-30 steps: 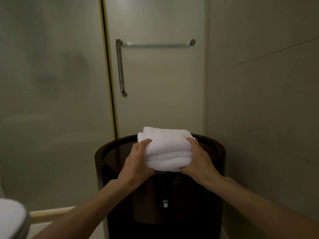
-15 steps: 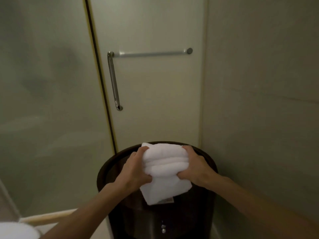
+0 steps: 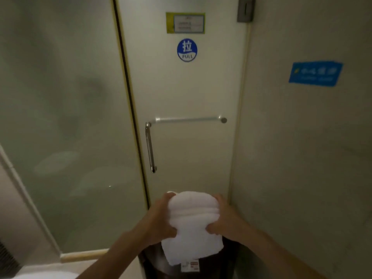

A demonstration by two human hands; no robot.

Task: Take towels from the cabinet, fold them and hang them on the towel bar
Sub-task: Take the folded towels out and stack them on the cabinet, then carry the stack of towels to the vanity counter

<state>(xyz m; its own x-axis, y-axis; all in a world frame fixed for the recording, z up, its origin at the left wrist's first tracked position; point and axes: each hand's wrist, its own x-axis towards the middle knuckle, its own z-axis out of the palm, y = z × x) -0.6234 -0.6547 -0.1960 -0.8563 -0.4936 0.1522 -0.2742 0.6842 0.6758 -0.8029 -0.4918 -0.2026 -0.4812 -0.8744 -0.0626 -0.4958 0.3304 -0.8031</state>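
White terry cloth, thick and soft, makes up the towel (image 3: 193, 218) we hold low and near us. It is in front of the door (image 3: 181, 87) and just above the dark cabinet (image 3: 150, 264). Our left hand (image 3: 159, 220) grips its left edge and our right hand (image 3: 227, 222) its right edge. The fingers (image 3: 218, 199) curl over the far side while the thumbs pinch the near face. The cloth is folded in several layers, and one loose flap hangs down with a label (image 3: 189, 265) at its hem.

We judge it light and limp, neither slippery nor fragile. With no stiffness of its own, it would sag and fall open wherever a grip lets go. The best hold is the present one, at both side edges, clamped through every layer near the top fold. The hanging flap wants tucking in or smoothing first. The towel bar (image 3: 189, 119) sits farther off and higher on the door. Its metal looks smooth, so we would drape the middle evenly or the cloth may slide off.
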